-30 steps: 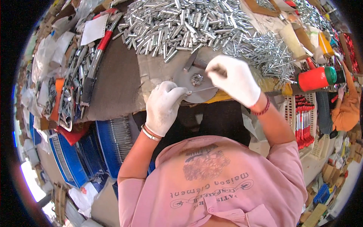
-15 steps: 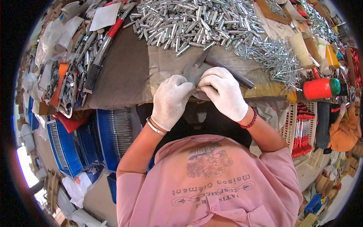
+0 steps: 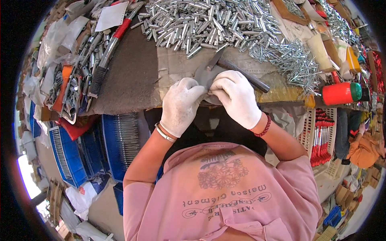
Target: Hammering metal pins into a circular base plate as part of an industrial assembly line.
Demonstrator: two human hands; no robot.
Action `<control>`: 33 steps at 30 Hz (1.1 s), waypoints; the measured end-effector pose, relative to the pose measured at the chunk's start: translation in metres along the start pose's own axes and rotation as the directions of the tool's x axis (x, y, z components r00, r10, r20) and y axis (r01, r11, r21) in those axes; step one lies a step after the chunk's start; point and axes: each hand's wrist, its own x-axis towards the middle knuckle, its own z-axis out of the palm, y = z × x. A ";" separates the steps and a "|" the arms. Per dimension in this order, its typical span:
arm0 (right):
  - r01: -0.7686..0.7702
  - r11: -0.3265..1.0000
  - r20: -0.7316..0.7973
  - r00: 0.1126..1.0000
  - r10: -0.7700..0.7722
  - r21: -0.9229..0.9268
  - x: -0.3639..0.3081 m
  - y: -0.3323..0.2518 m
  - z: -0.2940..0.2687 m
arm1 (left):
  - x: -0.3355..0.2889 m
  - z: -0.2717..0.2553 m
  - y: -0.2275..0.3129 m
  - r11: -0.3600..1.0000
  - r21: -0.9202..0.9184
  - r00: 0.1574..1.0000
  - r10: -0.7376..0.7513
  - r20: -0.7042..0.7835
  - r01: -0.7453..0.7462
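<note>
Both of my hands wear white gloves and meet at the near edge of the workbench. My left hand (image 3: 181, 105) is closed, thumb and forefinger pinched together. Close beside it, my right hand (image 3: 236, 97) also pinches with curled fingers. Whatever sits between the fingertips is too small and covered to make out. Just beyond them lies a round grey metal plate (image 3: 202, 75), partly hidden by my hands. A hammer (image 3: 243, 75) rests across it, its dark handle slanting to the right. Farther back spreads a heap of short silver metal tubes (image 3: 209, 25), with a pile of thin screws or nails (image 3: 295, 64) to its right.
At the left of the bench are cluttered hand tools and a red-and-black long-handled tool (image 3: 108, 52). A red jar with a green lid (image 3: 341, 93) lies at the right edge. Blue bins (image 3: 116, 140) of metal rods stand below left; a cream crate (image 3: 321, 136) stands below right.
My hands stay together at nearly the same spot, with only slight finger movement. At the far right, a person in orange has shifted a little.
</note>
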 end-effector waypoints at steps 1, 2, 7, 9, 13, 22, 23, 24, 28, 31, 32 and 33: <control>-0.001 1.000 0.000 1.000 0.001 0.000 0.000 0.000 0.000 | 0.000 0.000 0.000 1.000 -0.010 1.000 0.001 -0.001 -0.001; 0.000 1.000 0.000 1.000 0.000 -0.001 0.000 0.000 0.001 | 0.000 0.000 0.001 1.000 -0.010 1.000 0.001 -0.001 -0.001; -0.005 1.000 -0.001 1.000 0.005 0.000 -0.001 -0.002 0.001 | 0.000 0.000 0.001 1.000 0.003 1.000 0.005 -0.013 -0.005; -0.012 1.000 -0.016 1.000 0.012 0.012 -0.003 -0.002 0.002 | -0.001 0.001 -0.001 1.000 -0.008 1.000 -0.003 -0.002 0.003; -0.004 1.000 -0.026 1.000 0.004 0.003 -0.003 -0.002 0.005 | -0.002 0.001 0.000 1.000 -0.007 1.000 -0.014 0.005 0.014; 0.076 0.927 0.095 0.994 -0.044 -0.368 0.002 -0.005 -0.030 | 0.000 0.001 0.001 0.999 -0.043 0.999 0.021 -0.047 -0.023; 0.018 0.896 0.093 0.995 0.026 -0.444 0.005 -0.002 -0.040 | -0.002 0.003 -0.001 0.999 -0.044 0.999 0.020 -0.048 -0.023; -0.038 0.855 0.085 0.992 0.095 -0.517 0.008 0.003 -0.050 | -0.005 0.008 -0.005 0.994 -0.108 0.999 -0.022 -0.045 0.017; -0.120 0.892 0.087 0.981 0.175 -0.436 -0.001 0.020 -0.059 | 0.000 0.002 0.000 0.993 -0.116 0.999 -0.003 -0.045 -0.002; -0.159 0.942 0.051 0.982 0.181 -0.294 -0.014 -0.004 -0.069 | -0.009 0.016 -0.013 0.938 -0.300 0.983 -0.182 -0.001 0.173; -0.179 0.965 0.025 0.982 0.186 -0.190 -0.019 -0.009 -0.071 | -0.005 0.014 -0.012 0.937 -0.304 0.983 -0.181 0.001 0.173; -0.113 0.963 0.056 0.990 0.130 -0.245 -0.025 -0.013 -0.076 | 0.001 0.009 -0.009 0.971 -0.231 0.997 -0.068 -0.032 0.059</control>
